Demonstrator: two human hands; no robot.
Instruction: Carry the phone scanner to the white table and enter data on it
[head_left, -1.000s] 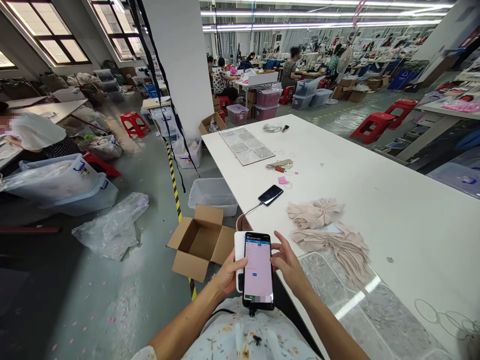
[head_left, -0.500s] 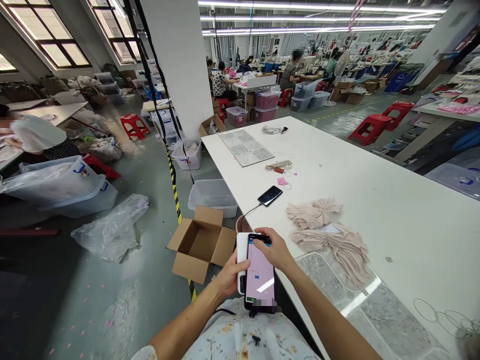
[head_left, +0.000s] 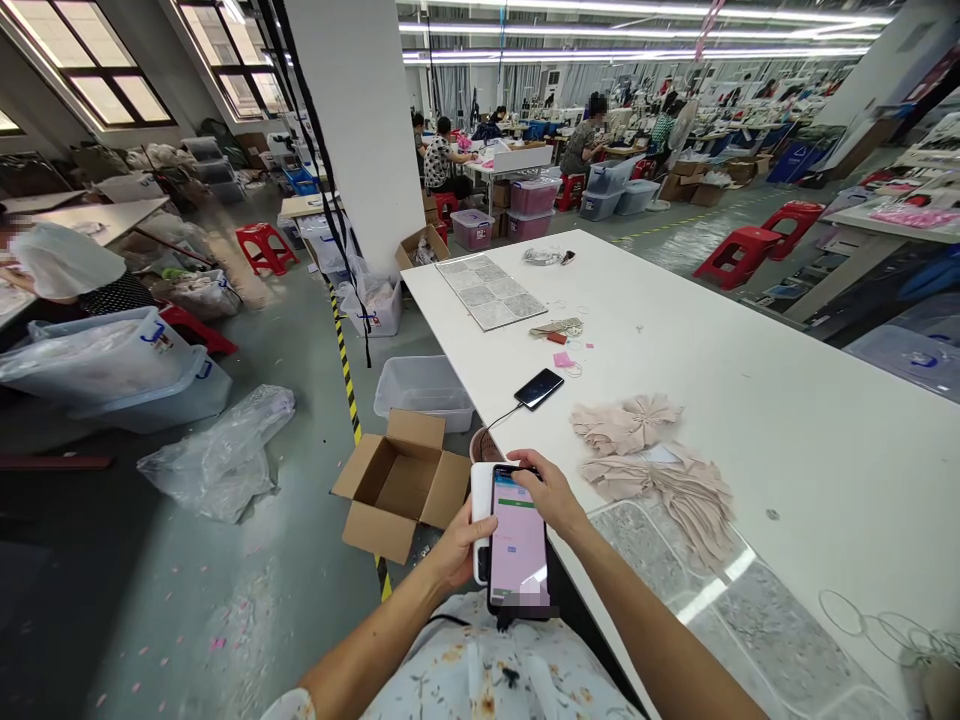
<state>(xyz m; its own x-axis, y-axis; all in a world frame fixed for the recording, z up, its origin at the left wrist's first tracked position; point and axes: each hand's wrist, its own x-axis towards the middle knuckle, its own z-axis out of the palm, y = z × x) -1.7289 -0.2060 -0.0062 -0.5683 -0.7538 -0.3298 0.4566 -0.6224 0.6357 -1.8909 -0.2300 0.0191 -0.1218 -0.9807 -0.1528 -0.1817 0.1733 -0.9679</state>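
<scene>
Well left of the table (head_left: pixel 750 370), a bag (head_left: pixel 225 455) is lying on the floor. An open box (head_left: pixel 405 485) is sitting nearer the table, and a bin (head_left: pixel 425 385) is standing just beside the table's left edge. By that edge, at the table's near end, the left hand (head_left: pixel 456 545) is holding a white device (head_left: pixel 481 500) and a phone (head_left: pixel 517 540), thumb lying over the phone's side. A second phone (head_left: pixel 538 389) is lying on the table. The right hand (head_left: pixel 553 497) is bending loosely over the held phone's top, half open; whether it is gripping, I cannot tell. Rightward, cloth (head_left: pixel 652 470) is lying bunched on the table.
</scene>
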